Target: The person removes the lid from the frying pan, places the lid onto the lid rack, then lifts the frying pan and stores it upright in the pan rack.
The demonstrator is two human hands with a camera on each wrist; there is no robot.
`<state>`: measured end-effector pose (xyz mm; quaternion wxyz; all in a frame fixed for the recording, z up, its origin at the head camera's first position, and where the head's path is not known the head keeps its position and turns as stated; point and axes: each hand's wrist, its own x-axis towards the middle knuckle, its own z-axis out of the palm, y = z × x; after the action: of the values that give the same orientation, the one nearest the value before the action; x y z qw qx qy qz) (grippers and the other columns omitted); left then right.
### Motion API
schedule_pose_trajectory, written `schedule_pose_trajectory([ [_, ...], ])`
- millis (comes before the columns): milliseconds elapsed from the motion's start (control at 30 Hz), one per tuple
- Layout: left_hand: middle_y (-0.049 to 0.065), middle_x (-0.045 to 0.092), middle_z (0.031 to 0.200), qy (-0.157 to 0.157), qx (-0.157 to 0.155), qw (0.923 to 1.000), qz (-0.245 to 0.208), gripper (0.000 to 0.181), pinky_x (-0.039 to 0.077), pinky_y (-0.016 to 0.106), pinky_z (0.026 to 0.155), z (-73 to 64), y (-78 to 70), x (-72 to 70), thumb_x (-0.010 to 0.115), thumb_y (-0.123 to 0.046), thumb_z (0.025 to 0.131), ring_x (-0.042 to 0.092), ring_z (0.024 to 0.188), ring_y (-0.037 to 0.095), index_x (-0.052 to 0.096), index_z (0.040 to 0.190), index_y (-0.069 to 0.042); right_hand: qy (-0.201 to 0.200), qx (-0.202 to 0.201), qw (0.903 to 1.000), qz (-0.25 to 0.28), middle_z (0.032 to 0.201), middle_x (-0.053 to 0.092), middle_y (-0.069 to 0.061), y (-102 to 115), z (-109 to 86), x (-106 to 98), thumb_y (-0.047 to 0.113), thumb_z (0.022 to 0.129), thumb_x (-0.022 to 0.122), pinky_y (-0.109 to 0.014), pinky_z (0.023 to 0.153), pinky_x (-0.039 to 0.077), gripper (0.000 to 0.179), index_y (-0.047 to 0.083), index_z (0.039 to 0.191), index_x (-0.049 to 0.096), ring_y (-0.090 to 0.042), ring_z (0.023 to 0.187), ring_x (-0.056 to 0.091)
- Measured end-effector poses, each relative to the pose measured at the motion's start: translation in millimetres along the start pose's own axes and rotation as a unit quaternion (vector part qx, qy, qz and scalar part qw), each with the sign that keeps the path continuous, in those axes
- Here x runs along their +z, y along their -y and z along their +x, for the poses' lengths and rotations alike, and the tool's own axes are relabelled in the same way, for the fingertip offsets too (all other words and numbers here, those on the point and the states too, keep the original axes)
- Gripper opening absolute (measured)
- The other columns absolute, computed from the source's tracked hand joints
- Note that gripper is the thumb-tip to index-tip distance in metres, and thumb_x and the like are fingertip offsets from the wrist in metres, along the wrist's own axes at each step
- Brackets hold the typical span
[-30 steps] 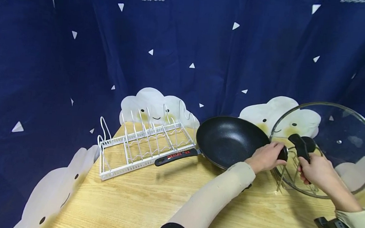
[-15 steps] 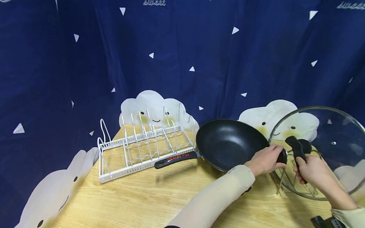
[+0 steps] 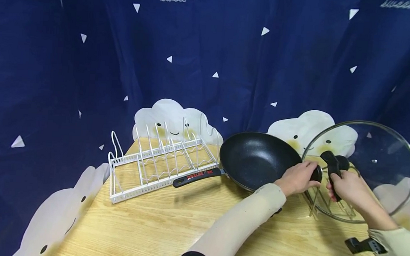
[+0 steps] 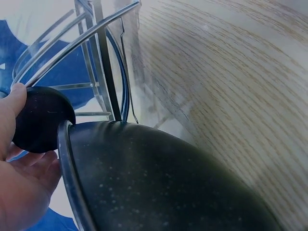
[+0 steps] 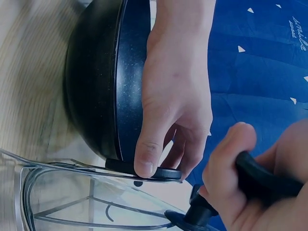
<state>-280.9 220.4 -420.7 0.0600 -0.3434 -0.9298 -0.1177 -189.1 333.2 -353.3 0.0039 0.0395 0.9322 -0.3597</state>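
Observation:
My left hand (image 3: pixel 297 178) pinches a round black knob (image 4: pixel 43 118) at the right rim of a black wok (image 3: pixel 259 160), thumb on top and fingers below. The wok rests on the table with its long handle (image 3: pixel 198 177) pointing left. My right hand (image 3: pixel 352 192) grips the upright black handle (image 3: pixel 332 167) of a large clear glass lid (image 3: pixel 386 154) with a metal rim. This lid stands on edge, tilted, at a small metal wire rack (image 4: pixel 103 62). In the right wrist view, the knob (image 5: pixel 144 169) lies flat against the rack's wires.
To the left of the wok stands a white wire rack (image 3: pixel 162 184) with upright dividers, close to the wok's handle. The wooden table (image 3: pixel 142 226) stretches in front. Behind everything hangs a dark blue curtain (image 3: pixel 203 38) with white clouds and triangles.
My right hand and the glass lid have shifted slightly left, and the lid's upper rim sits a little lower. The left hand keeps its hold on the knob; the wok has stayed put.

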Motion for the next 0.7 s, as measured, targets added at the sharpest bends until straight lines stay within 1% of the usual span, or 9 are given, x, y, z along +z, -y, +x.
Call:
schedule_pose_trajectory([
  [200, -0.016, 0.036, 0.142, 0.002, 0.000, 1.0000, -0.002, 0.070, 0.040, 0.016, 0.092, 0.7, 1.1, -0.5, 0.054, -0.058, 0.087, 0.040, 0.123, -0.002, 0.028, 0.146, -0.031, 0.024, 0.010, 0.9988, 0.042, 0.071, 0.056, -0.006, 2.1, 1.5, 0.8, 0.019, 0.101, 0.017, -0.035, 0.050, 0.050, 0.040, -0.015, 0.104, 0.038, -0.018, 0.055, 0.058],
  [400, -0.016, 0.035, 0.143, 0.004, -0.002, 1.0000, -0.002, 0.070, 0.040, 0.017, 0.093, 0.8, 1.2, 0.8, 0.052, -0.058, 0.087, 0.040, 0.124, -0.001, 0.028, 0.147, -0.030, 0.051, 0.005, 0.9959, 0.075, 0.072, 0.053, -0.005, -0.4, 3.5, -0.1, 0.015, 0.102, 0.014, -0.034, 0.051, 0.050, 0.037, -0.015, 0.105, 0.034, -0.016, 0.055, 0.057],
  [500, -0.016, 0.033, 0.144, 0.008, -0.004, 1.0000, -0.001, 0.070, 0.039, 0.017, 0.094, 1.6, 0.9, 2.4, 0.051, -0.058, 0.088, 0.039, 0.125, -0.001, 0.027, 0.147, -0.030, 0.063, 0.011, 0.9933, 0.096, 0.073, 0.052, -0.005, 0.3, 4.1, 0.0, 0.015, 0.102, 0.014, -0.034, 0.052, 0.050, 0.037, -0.016, 0.107, 0.032, -0.015, 0.056, 0.056],
  [700, -0.016, 0.033, 0.143, 0.010, -0.006, 0.9999, 0.002, 0.068, 0.039, 0.017, 0.094, 2.9, -0.3, 2.4, 0.049, -0.058, 0.089, 0.039, 0.125, -0.001, 0.027, 0.147, -0.031, 0.074, 0.017, 0.9890, 0.127, 0.074, 0.052, -0.004, 0.3, 6.8, -0.8, 0.014, 0.102, 0.017, -0.033, 0.052, 0.050, 0.035, -0.017, 0.111, 0.029, -0.013, 0.056, 0.055],
])
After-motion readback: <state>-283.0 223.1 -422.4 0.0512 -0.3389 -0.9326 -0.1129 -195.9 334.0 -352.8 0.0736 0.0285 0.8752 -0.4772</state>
